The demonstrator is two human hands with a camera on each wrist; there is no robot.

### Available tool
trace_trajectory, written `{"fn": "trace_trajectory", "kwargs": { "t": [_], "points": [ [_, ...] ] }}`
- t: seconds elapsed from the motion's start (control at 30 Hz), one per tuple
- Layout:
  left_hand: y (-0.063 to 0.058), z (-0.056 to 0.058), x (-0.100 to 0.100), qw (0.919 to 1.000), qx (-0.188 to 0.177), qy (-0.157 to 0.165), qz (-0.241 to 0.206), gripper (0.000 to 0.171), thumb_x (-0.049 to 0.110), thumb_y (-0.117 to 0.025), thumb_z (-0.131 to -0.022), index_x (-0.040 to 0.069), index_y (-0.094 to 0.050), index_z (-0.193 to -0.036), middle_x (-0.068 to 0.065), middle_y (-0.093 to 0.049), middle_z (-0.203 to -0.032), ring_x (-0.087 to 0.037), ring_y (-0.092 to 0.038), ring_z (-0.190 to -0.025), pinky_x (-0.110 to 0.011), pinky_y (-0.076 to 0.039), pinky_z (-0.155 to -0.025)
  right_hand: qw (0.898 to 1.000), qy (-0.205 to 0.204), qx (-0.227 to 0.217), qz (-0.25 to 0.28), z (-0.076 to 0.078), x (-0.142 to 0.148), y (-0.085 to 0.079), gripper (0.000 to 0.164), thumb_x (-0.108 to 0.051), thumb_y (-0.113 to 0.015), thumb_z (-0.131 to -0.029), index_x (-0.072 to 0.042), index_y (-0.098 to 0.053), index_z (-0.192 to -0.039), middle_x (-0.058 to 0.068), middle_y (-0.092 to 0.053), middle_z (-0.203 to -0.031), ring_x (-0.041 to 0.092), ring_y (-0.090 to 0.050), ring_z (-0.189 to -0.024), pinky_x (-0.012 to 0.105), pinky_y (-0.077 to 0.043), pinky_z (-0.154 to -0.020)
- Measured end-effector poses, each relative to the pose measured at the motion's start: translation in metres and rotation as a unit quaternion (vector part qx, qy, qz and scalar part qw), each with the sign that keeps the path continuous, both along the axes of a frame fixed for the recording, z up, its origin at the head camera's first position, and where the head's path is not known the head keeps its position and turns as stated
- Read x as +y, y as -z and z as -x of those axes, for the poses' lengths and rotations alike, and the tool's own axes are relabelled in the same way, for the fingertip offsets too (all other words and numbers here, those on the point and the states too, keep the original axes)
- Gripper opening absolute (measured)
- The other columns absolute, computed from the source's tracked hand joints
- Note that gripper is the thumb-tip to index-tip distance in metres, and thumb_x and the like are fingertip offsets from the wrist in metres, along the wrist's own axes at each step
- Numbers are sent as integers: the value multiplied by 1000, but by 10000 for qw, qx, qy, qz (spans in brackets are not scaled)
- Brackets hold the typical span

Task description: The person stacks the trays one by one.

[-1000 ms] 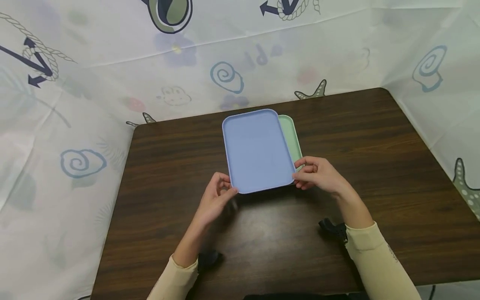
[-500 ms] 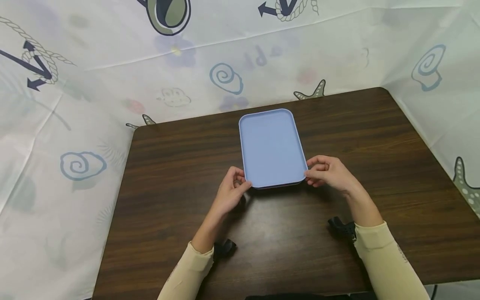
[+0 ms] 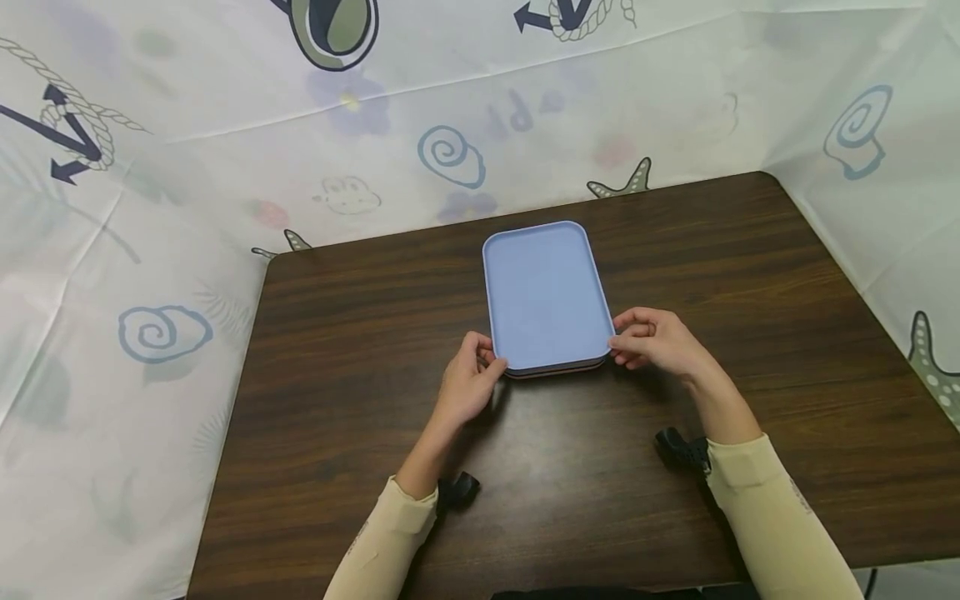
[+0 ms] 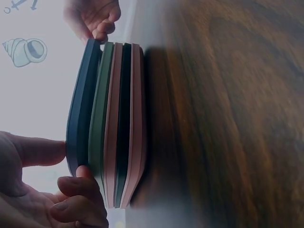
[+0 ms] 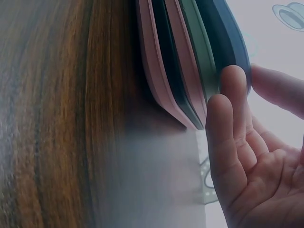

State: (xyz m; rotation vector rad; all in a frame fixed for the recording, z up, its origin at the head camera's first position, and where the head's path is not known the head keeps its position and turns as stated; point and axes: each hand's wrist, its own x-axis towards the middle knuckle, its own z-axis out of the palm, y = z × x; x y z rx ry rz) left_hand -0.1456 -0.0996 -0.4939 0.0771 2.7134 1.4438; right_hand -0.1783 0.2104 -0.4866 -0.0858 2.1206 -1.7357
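Observation:
A blue tray [image 3: 549,296] lies on top of a stack of several trays in the head view. In the left wrist view, a green tray [image 4: 99,114], pink trays and a dark one show as layered edges under it. My left hand [image 3: 465,383] pinches the blue tray's near left corner, thumb at the rim and fingers below. At the near right corner, my right hand [image 3: 656,342] holds the same tray between thumb and fingers. The right wrist view shows a narrow gap between the blue tray [image 5: 228,38] and the green one near that corner.
The stack stands on a dark wood-grain table [image 3: 360,333], toward its far edge. A white printed cloth [image 3: 247,108] hangs behind and along both sides. Black wrist straps show at the cuffs of both sleeves.
Both hands have moved the blue tray right, and it now covers the green tray that showed beside it. Over the last half second it has shifted only slightly.

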Motion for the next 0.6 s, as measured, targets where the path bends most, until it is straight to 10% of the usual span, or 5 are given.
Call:
{"fn": "trace_trajectory", "kwargs": {
  "t": [0.6],
  "points": [
    [0,-3,2,9927,516,-62,1092,27,25,-60,-93,10,-56,-114,4,-58,-89,-14,-53,-70,-38,-45,-67,9996,-5,183,-217,1,-3,4,36,-11,-68,-92,11,-55,-118,14,-72,-86,21,-70,-71,37,-57,-65]
  ]
}}
